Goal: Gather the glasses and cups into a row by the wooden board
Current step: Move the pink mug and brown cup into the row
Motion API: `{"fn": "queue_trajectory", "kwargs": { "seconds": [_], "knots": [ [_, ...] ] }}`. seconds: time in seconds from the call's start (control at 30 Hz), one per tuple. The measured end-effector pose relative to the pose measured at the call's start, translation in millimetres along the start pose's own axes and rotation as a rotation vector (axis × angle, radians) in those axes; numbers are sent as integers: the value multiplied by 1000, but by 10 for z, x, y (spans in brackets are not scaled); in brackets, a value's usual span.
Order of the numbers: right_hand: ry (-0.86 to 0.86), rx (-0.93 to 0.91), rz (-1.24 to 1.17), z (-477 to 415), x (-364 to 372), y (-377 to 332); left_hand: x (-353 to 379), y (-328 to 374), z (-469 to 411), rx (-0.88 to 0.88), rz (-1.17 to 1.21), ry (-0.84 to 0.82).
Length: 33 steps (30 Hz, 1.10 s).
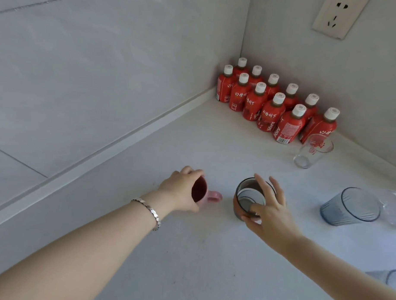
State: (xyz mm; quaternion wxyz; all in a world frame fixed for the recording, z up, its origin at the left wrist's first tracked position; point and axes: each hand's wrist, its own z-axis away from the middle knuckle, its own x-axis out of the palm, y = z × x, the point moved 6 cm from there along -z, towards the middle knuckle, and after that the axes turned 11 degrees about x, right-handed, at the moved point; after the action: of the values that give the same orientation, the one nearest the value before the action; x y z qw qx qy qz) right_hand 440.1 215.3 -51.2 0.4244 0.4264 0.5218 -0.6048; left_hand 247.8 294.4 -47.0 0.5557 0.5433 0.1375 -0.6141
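My left hand [182, 189] grips a pink mug [202, 192] by its rim on the white counter [189, 250], the mug's handle pointing right. My right hand [269, 208] holds a dark grey glass [242, 196] beside it, thumb inside the rim and fingers round the outside. A blue ribbed glass [350, 209] stands to the right. Further back right is a clear glass [311, 151] with red print. Another clear glass [395, 206] and a bluish one [390, 277] are cut off at the right edge. No wooden board is in view.
Several red juice bottles [272, 103] with white caps fill the back corner against the grey walls. A raised ledge [102, 155] runs along the left wall. A wall socket [336, 15] sits high on the right wall.
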Motion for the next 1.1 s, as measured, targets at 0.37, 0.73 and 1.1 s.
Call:
{"fn": "queue_trajectory", "kwargs": {
  "seconds": [0.37, 0.73, 1.1],
  "knots": [
    [-139, 356, -211, -83, -10, -5, 194, 183, 117, -99, 61, 43],
    [-132, 388, -202, 207, 74, -411, 311, -91, 1011, -235, 225, 374],
    [-310, -152, -61, 1161, 598, -2711, 490, -1658, 3953, -632, 200, 441]
  ]
}}
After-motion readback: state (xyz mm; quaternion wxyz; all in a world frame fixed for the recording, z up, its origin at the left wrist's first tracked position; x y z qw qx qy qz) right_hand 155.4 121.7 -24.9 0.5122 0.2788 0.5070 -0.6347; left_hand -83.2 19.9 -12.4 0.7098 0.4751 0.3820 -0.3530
